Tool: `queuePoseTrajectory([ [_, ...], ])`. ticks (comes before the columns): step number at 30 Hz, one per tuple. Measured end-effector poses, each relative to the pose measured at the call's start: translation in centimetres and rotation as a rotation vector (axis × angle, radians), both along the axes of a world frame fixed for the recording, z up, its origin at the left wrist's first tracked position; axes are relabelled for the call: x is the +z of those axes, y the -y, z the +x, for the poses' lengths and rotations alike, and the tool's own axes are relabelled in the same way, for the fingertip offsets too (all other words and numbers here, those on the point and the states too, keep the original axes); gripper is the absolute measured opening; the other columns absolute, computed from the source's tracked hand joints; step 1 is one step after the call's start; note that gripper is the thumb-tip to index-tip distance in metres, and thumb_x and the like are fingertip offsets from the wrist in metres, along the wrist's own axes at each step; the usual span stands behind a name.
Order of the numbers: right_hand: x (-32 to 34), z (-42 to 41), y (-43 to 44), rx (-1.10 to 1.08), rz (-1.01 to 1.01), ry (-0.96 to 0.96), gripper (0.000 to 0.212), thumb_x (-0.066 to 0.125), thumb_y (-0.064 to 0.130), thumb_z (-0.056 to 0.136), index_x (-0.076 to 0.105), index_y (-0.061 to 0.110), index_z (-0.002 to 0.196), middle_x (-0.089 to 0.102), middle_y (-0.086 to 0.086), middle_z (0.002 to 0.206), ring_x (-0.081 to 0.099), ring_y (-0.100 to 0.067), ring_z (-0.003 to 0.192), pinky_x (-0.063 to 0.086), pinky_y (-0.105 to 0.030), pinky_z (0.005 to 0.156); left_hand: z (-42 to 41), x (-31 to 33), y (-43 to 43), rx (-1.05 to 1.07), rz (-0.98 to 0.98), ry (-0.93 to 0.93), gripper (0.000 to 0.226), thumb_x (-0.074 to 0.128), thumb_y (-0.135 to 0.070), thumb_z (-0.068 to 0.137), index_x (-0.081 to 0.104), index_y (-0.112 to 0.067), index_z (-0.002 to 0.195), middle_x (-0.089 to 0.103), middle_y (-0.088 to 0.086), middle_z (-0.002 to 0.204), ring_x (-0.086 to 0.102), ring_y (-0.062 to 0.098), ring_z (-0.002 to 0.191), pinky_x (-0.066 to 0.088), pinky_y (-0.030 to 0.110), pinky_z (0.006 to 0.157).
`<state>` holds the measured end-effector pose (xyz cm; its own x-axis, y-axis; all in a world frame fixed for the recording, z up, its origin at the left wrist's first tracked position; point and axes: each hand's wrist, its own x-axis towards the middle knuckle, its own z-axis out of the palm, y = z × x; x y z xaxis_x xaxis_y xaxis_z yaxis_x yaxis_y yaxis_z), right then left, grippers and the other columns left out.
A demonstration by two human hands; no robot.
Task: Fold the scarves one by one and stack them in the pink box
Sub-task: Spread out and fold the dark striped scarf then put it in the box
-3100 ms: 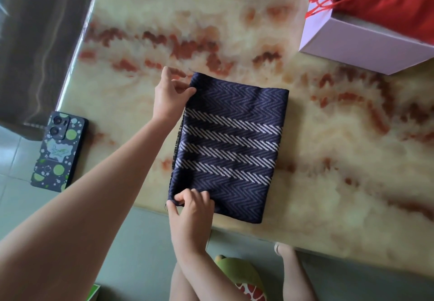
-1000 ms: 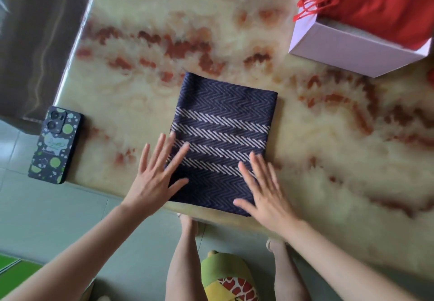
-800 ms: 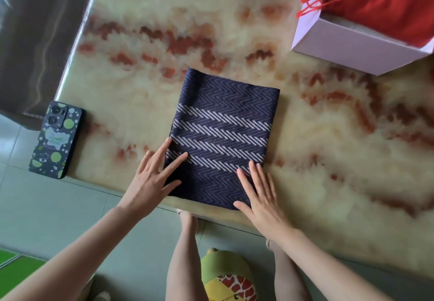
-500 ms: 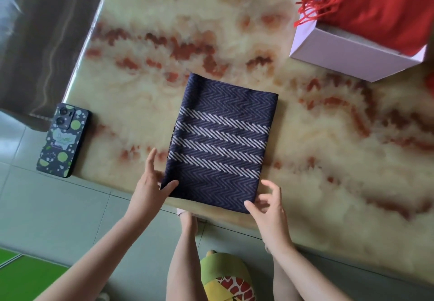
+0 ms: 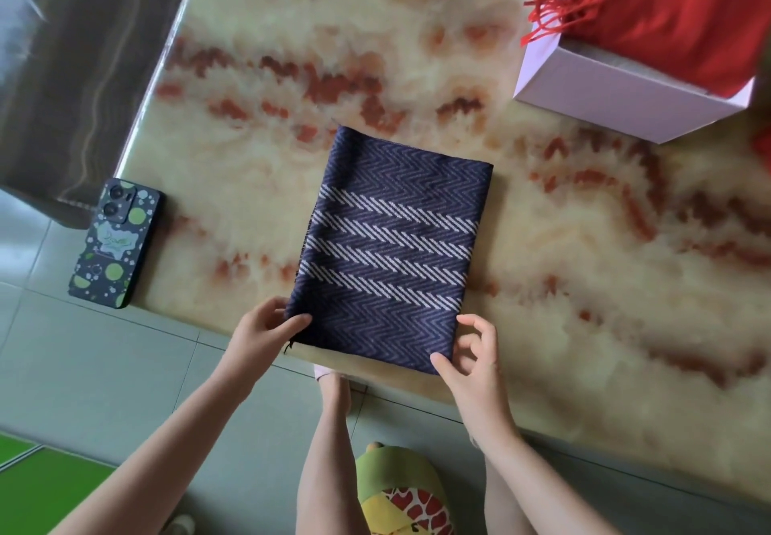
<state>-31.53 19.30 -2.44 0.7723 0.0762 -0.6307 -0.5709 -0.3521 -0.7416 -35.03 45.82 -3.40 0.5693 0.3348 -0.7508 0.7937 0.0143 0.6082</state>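
Now the left hand (image 5: 267, 326) is pinching the lower left corner of the folded navy scarf (image 5: 392, 242), lying flat mid-frame on the counter (image 5: 584, 284). The right hand (image 5: 471, 355) is curling at the lower right corner, grip unclear. Folding looks done; next it's needing a level lift into the pink box (image 5: 605, 96), upper right, onto the red scarf (image 5: 676, 13).

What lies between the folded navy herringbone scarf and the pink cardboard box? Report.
Nothing visible: the marble tabletop between the folded navy herringbone scarf and the pink cardboard box is bare. A red fringed scarf already lies in the box, so the navy one would land on top.
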Motion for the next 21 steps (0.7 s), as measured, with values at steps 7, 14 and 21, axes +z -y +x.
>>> queuePoseTrajectory([
  [7, 0.7, 0.5, 0.3, 0.042, 0.06, -0.016, 0.05, 0.062, -0.005, 0.085, 0.047, 0.028, 0.119, 0.063, 0.0, 0.111, 0.068, -0.012, 0.096, 0.054, -0.023, 0.08, -0.2, 0.9, -0.3, 0.139, -0.14, 0.073, 0.027, 0.062, -0.001, 0.087, 0.043, -0.019, 0.093, 0.07, 0.011, 0.086, 0.066, 0.012, 0.065, 0.052, 0.017, 0.059],
  [14, 1.7, 1.2, 0.3, 0.109, 0.011, 0.046, 0.044, 0.063, 0.001, 0.087, 0.059, 0.034, 0.115, 0.072, 0.0, 0.095, 0.067, -0.007, 0.089, 0.05, -0.017, 0.079, 0.8, 2.4, -0.3, 0.08, 0.043, 0.249, 0.056, 0.072, -0.001, 0.076, 0.046, -0.035, 0.112, 0.06, 0.002, 0.098, 0.065, 0.011, 0.069, 0.048, 0.014, 0.057],
  [21, 3.0, 7.4, -0.5, -0.053, 0.092, 0.103, 0.032, 0.059, -0.004, 0.087, 0.068, 0.02, 0.107, 0.07, 0.005, 0.098, 0.061, 0.001, 0.082, 0.046, -0.013, 0.077, 7.7, 4.0, -0.4, 0.004, 0.189, 0.377, 0.037, 0.074, -0.012, 0.079, 0.059, -0.029, 0.108, 0.063, -0.014, 0.11, 0.061, 0.002, 0.065, 0.048, 0.016, 0.058],
])
